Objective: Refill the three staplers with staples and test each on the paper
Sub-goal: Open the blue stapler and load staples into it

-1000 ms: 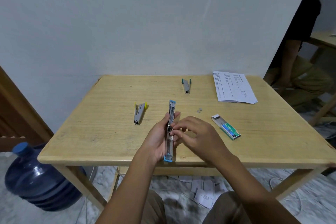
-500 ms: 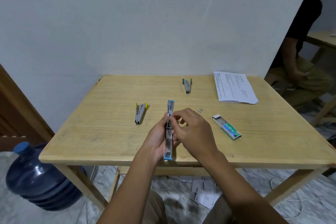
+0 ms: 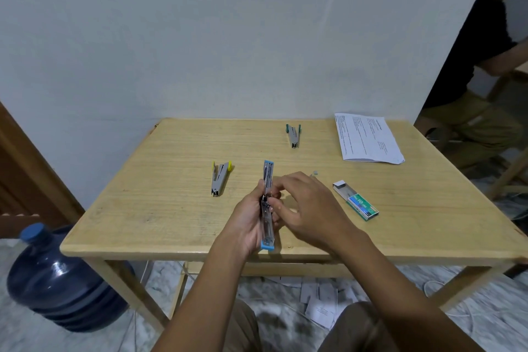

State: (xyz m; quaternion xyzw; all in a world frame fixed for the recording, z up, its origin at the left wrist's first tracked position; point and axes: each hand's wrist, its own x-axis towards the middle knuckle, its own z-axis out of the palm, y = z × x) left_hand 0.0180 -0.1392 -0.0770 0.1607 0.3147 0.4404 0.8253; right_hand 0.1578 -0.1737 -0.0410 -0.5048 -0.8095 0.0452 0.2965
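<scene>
Right-hand fingers point(image 3: 275, 203) curled, tips pinching at the middle of the blue stapler point(image 3: 267, 230), around its hinge. Can't tell if a staple strip is under them. Right hand point(image 3: 310, 208) arches over from the stapler's right. Left hand point(image 3: 247, 226) grips the stapler from its left, thumb along the upper part, fingers wrapped under.

The blue stapler is folded out flat, long axis pointing away from the person, held just above the table point(image 3: 171, 208) near its front edge.

Step, as I judge it: loading staples into the first stapler. Next: seat the strip, close the stapler, carry it to the paper point(image 3: 367, 138), far right beyond the blue stapler.

Staple box point(image 3: 357, 200), tray slid out, lies right of the blue stapler. Loose staple bit point(image 3: 315, 173) just beyond the right hand. Yellow stapler point(image 3: 219, 178) left, green stapler point(image 3: 293, 136) beyond and slightly right; both lie untouched.
</scene>
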